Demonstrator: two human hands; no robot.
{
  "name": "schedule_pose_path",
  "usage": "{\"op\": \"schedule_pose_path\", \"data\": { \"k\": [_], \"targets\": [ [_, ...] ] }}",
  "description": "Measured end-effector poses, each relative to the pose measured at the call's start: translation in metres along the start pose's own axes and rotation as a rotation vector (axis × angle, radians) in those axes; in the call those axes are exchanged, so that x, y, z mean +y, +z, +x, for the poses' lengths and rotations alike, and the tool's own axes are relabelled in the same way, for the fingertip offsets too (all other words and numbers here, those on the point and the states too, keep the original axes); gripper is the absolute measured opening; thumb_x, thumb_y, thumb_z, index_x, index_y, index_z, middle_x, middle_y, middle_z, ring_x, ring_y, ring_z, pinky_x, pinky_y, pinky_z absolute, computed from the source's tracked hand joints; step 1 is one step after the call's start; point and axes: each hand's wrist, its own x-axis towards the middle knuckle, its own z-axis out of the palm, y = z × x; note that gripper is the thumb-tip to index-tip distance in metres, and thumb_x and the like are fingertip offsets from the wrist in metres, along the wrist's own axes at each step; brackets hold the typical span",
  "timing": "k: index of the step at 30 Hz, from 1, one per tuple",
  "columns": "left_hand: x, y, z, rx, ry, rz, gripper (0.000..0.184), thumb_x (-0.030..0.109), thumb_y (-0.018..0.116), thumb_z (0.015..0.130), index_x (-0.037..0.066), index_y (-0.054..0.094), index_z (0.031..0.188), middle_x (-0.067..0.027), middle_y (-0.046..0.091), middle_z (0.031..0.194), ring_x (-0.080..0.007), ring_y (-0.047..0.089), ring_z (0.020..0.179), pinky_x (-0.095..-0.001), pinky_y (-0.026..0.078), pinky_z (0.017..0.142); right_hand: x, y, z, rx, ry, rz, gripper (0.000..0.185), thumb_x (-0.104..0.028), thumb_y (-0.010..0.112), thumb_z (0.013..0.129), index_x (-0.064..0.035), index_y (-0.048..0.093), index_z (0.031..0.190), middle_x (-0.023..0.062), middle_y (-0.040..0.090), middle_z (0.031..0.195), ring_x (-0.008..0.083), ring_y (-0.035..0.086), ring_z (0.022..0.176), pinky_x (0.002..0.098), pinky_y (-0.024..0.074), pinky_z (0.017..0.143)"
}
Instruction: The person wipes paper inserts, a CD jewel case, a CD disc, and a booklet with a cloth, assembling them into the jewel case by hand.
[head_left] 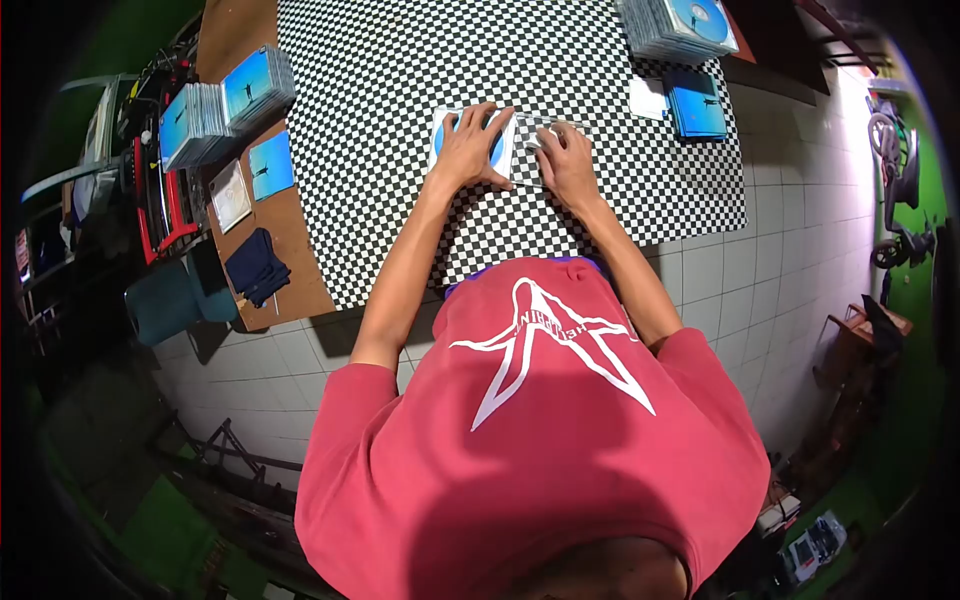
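An opened CD case (507,165) lies on the black-and-white checkered cloth (480,60). Its left half carries a blue disc (497,148), and the clear lid (526,178) is folded out to the right. My left hand (465,152) rests over the disc half, fingers spread and thumb near the lower edge. Over the clear lid, my right hand (568,165) is closed with its fingers curled around a crumpled white cloth (533,143), partly hidden by the fingers.
Stacks of blue-covered CD cases (195,125) stand at the left, beside a blue insert (271,166), a clear case (230,197) and folded dark fabric (257,266). At the upper right are more stacked cases (655,35) and a pile of blue inserts (697,105).
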Motion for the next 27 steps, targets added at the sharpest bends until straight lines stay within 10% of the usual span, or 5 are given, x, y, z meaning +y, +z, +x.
{"op": "schedule_pose_path", "data": {
  "k": [3, 13, 27],
  "targets": [
    [0.002, 0.005, -0.001, 0.013, -0.007, -0.014, 0.143, 0.06, 0.096, 0.033, 0.023, 0.037, 0.157, -0.0145, 0.042, 0.153, -0.0337, 0.035, 0.144, -0.0619, 0.025, 0.114, 0.003, -0.002, -0.002, -0.12, 0.069, 0.05, 0.027, 0.002, 0.069, 0.084, -0.0043, 0.066, 0.11, 0.0211, 0.059, 0.125, 0.0375, 0.059, 0.112, 0.0466, 0.0494, 0.097],
    [0.004, 0.009, 0.001, 0.023, -0.017, 0.001, 0.142, 0.065, 0.094, 0.036, 0.018, 0.036, 0.156, -0.0188, 0.04, 0.152, -0.0363, 0.034, 0.144, -0.0656, 0.023, 0.114, -0.004, 0.044, 0.039, 0.005, 0.082, -0.01, 0.011, -0.004, 0.07, 0.084, -0.0016, 0.066, 0.094, 0.013, 0.06, 0.109, 0.0331, 0.061, 0.099, 0.0429, 0.0488, 0.085],
    [0.0, 0.014, 0.0, 0.048, 0.0, -0.002, 0.142, 0.065, 0.093, 0.034, 0.019, 0.037, 0.156, -0.0171, 0.041, 0.151, -0.0367, 0.036, 0.143, -0.0668, 0.025, 0.114, -0.01, 0.031, 0.027, -0.021, -0.082, -0.265, 0.039, -0.009, 0.068, 0.082, -0.0056, 0.065, 0.12, 0.0094, 0.061, 0.117, 0.0273, 0.054, 0.114, 0.0453, 0.0393, 0.099]
  ]
}}
